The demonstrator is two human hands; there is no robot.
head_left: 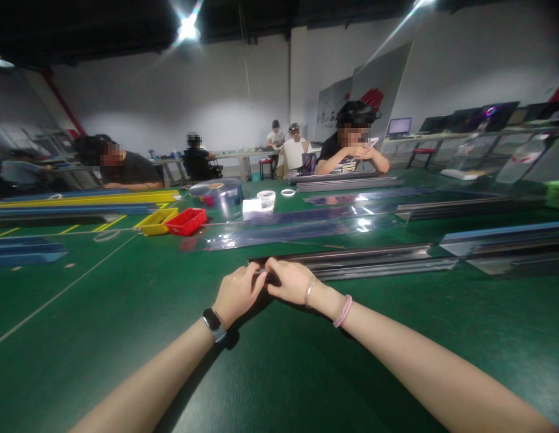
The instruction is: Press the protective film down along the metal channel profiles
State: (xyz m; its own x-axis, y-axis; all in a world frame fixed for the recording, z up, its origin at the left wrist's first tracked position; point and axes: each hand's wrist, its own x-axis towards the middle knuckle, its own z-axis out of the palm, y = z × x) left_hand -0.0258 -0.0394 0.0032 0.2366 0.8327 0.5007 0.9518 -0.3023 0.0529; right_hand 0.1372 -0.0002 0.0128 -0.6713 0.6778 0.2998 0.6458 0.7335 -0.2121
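A long dark channel-shaped strip (374, 262) lies on the green table in front of me, pointing off to the right. Both of my hands meet at its left end. My left hand (237, 293), with a watch on the wrist, has its thumb and fingers closed at that end. From the other side, my right hand (292, 281), with a bracelet and a pink band on the wrist, pinches the same end, its fingertips almost touching the left ones. The fingers cover the spot between them, so any small piece there is hidden.
Clear plastic strips (279, 231) lie beyond the dark strip. A red bin (187, 222), a yellow bin (157, 222) and a clear film roll (228, 198) stand further left. Blue profiles (500, 237) lie at right. A co-worker (354, 147) sits across the table.
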